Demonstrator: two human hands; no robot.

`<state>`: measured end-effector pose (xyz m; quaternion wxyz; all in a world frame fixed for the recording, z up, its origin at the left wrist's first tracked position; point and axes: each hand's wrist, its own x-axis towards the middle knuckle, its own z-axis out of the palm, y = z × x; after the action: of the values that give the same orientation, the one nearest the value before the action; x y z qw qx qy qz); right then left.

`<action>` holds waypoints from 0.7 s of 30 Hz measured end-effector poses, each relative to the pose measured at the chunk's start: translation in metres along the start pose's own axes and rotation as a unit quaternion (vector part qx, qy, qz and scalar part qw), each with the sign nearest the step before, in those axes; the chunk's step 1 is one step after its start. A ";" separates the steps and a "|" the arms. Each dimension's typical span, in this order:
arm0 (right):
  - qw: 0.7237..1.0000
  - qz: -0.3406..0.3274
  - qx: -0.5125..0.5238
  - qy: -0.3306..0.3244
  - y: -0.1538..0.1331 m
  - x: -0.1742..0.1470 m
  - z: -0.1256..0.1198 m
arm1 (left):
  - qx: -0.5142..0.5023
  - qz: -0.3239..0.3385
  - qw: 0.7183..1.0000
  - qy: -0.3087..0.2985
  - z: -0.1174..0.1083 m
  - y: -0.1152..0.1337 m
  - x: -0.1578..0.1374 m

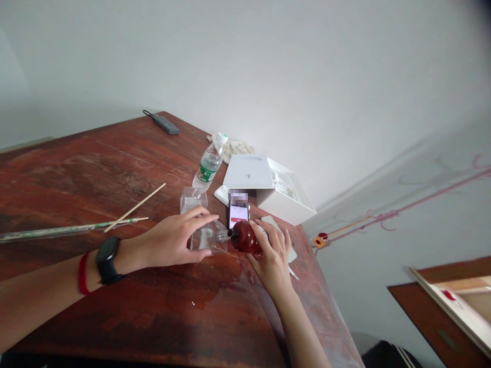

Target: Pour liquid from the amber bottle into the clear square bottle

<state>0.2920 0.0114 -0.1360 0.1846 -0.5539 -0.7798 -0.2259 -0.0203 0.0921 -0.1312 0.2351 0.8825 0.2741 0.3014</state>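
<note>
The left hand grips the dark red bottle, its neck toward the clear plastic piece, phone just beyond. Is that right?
No: the head view shows the right hand gripping the dark red bottle. Its neck does point toward the clear plastic piece, with the phone just beyond.

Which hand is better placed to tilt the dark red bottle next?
Probably your right hand: it holds the dark red bottle. Your left hand is spread open at the clear plastic container, farther from that bottle.
</note>
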 end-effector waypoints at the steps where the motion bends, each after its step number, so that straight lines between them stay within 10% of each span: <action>1: 1.000 0.001 -0.001 0.001 0.000 0.000 0.000 | 0.002 0.001 1.000 0.002 0.000 0.000 0.000; 21: 1.000 -0.010 -0.006 0.004 0.002 0.003 0.000 | 0.003 -0.014 1.000 -0.004 -0.001 0.002 0.001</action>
<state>0.2934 0.0143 -0.1345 0.1818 -0.5464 -0.7832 -0.2342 -0.0195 0.0910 -0.1290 0.2372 0.8804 0.2865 0.2941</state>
